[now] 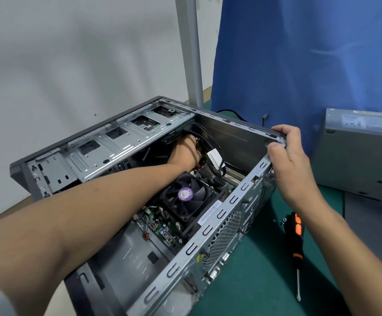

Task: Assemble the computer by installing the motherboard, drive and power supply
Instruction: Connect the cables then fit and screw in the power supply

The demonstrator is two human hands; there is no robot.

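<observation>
Right hand (pixel 286 160) grip clamps the chassis (pixel 222 213) rim. Left hand (pixel 183 153) reaches among cables (pixel 215 137) above the seated motherboard (pixel 162 231); whether its grip is closed cannot be told. Power supply (pixel 358 156) lies outside on the counter (pixel 254 270). Risk: blind tugging could unseat connectors.

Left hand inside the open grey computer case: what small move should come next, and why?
Probably tuck the black cables aside under the silver drive cage: the left hand lies among them, its grip hidden, while the right hand steadies the grey metal computer case by its corner.
</observation>
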